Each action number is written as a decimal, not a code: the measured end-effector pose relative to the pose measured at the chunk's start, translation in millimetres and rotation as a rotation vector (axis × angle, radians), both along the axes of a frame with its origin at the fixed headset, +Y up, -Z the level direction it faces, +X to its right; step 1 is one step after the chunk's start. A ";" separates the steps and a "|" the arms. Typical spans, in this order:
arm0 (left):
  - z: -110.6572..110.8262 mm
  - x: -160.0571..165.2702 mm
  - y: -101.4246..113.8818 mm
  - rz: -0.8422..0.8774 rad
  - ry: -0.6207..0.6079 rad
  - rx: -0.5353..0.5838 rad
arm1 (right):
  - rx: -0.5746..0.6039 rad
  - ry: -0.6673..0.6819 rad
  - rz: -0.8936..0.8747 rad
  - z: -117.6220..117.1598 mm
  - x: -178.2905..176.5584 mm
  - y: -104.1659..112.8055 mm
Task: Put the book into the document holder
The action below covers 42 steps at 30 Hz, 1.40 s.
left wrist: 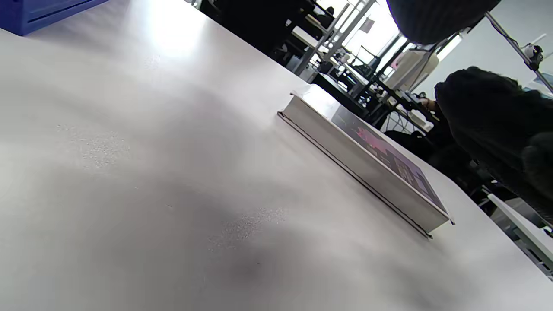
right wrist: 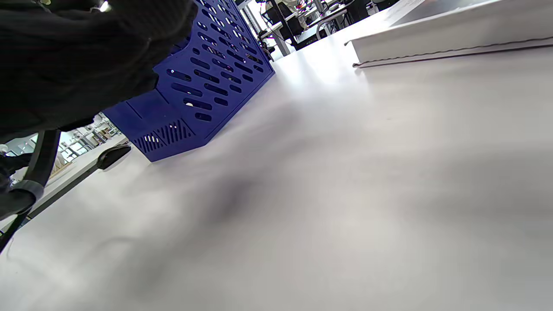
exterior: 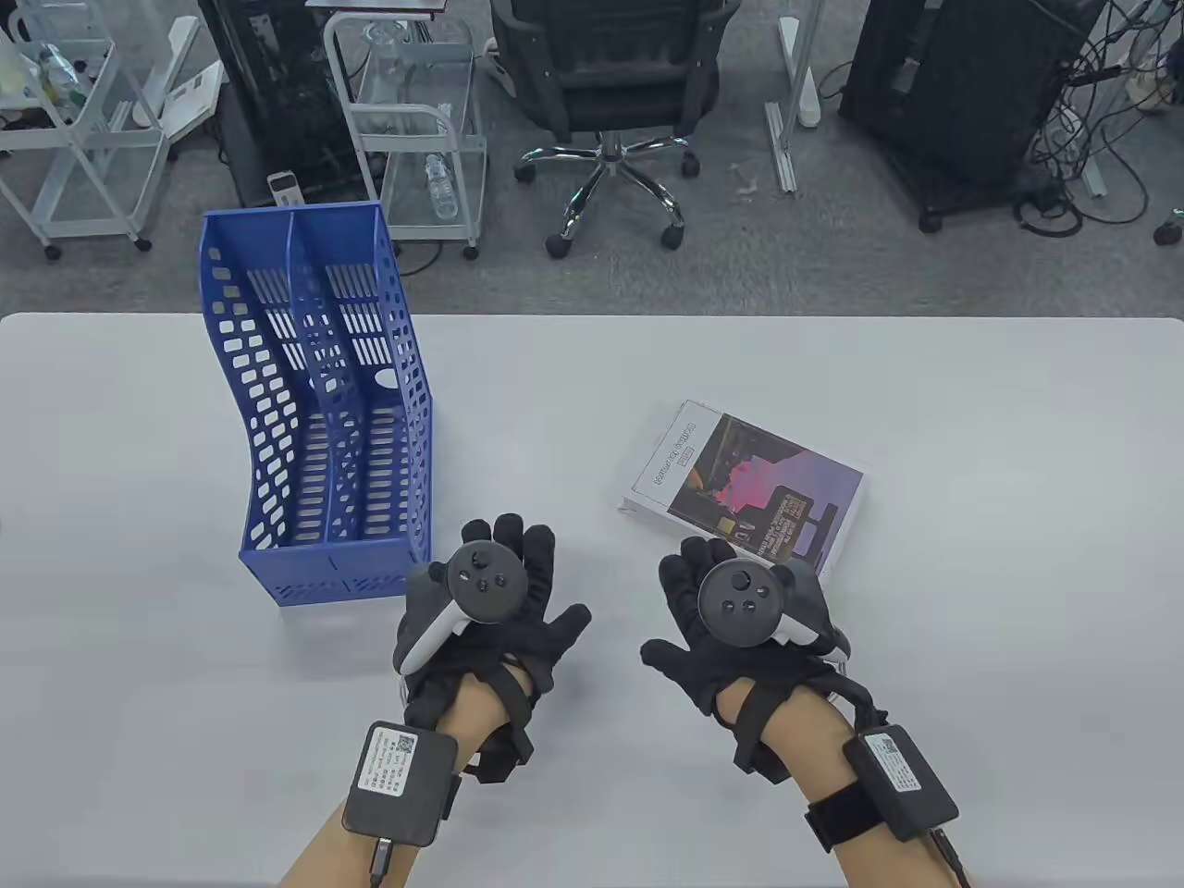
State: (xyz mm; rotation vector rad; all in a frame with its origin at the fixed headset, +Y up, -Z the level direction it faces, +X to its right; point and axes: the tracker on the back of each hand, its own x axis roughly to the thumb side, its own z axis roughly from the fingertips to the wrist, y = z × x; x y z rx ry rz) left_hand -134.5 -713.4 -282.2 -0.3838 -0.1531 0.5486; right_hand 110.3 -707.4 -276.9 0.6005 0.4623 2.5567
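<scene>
A blue perforated document holder (exterior: 324, 407) with two slots stands on the left of the white table (exterior: 971, 555); it also shows in the right wrist view (right wrist: 207, 86). A book (exterior: 749, 486) with a dark purple cover lies flat right of centre; it shows in the left wrist view (left wrist: 367, 160) and in the right wrist view (right wrist: 449, 39). My left hand (exterior: 504, 601) is spread open, palm down, just right of the holder's front, holding nothing. My right hand (exterior: 731, 610) is spread open just below the book's near edge, holding nothing.
Beyond the table's far edge are an office chair (exterior: 610, 83), white carts (exterior: 416, 120) and dark cabinets (exterior: 962, 92). Bare table surface lies between the holder and the book.
</scene>
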 end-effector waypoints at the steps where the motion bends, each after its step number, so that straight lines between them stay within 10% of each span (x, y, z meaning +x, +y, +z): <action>1: 0.1 -0.1 0.4 0.004 0.001 0.004 | 0.002 0.002 -0.001 0.0 -0.1 0.2; 16: -0.8 2.2 6.8 0.006 -0.025 0.035 | -0.002 0.010 0.016 -2.4 -1.0 -3.2; 24: -0.1 3.7 5.9 -0.016 -0.032 0.019 | 0.111 -0.177 0.096 -36.1 53.5 -13.1; 33: -2.3 9.0 1.8 -0.034 -0.038 0.000 | 0.011 -0.399 0.092 -54.0 128.3 -37.0; 42: 0.2 14.4 -2.0 -0.058 -0.060 -0.008 | -0.074 -0.352 0.200 -53.3 118.0 -44.0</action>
